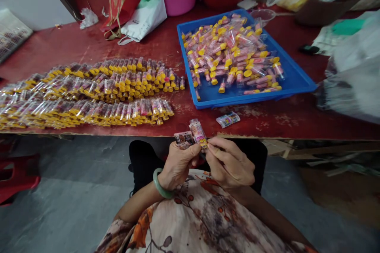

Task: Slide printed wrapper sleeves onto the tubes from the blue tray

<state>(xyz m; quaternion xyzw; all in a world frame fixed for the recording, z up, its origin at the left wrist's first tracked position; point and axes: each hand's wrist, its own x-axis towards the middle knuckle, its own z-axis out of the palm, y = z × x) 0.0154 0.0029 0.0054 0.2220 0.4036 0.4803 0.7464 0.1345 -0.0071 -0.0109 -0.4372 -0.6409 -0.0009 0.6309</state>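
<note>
My left hand (pixel 178 163), with a green bangle at its wrist, is closed around a small stack of printed labels (pixel 183 139) and the lower part of a clear plastic tube (pixel 197 131). The tube has a pink printed label and yellow near its bottom end. It tilts over the table's front edge. My right hand (pixel 230 163) is closed, its thumb and fingertips pinched at the tube's lower right side. Whether they grip the tube or its label's edge is hidden. On the table just beyond lies a loose printed label packet (pixel 228 119).
A blue tray (pixel 204 103) holds a heap of yellow-capped tubes (pixel 228 51). Stacked rows of similar tubes (pixel 103 112) lie on the red table (pixel 166 49) to the left. Bags (pixel 145 19), a pink basin (pixel 179 0) and plastic bags (pixel 353 67) stand around. A red stool (pixel 20 178) is at left.
</note>
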